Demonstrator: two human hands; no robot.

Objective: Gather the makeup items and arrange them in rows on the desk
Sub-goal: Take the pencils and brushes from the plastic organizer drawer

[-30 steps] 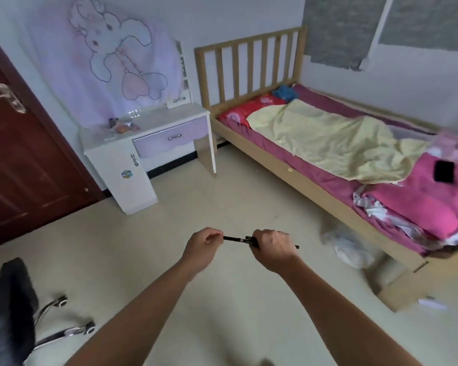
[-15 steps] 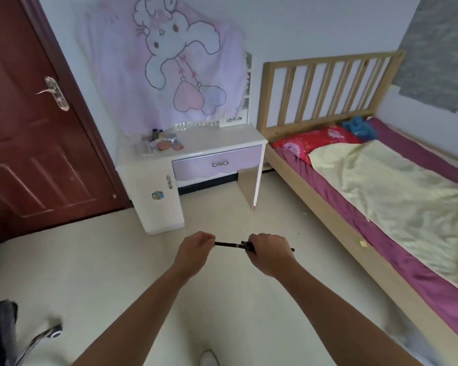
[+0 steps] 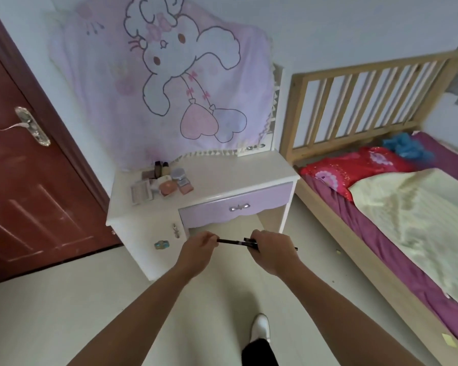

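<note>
— Where does the bench [image 3: 238, 175] stand?
— Against the wall, door [image 3: 24, 180] to its left, bed [image 3: 381, 207] to its right.
— And the makeup items [image 3: 161, 183]?
— Clustered on its left rear part, below the hanging cloth [image 3: 169, 75].

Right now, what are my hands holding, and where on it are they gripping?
Thin black makeup pencils, held level. The left hand pinches the left tip; the right hand is closed around the right part, with a short end sticking out past it.

Two hands [image 3: 197, 250], a few thin black pencils [image 3: 233, 242], one surface [image 3: 238, 175], one drawer [image 3: 237, 207], roughly eight makeup items [image 3: 167, 188], one bed [image 3: 397, 207].
</note>
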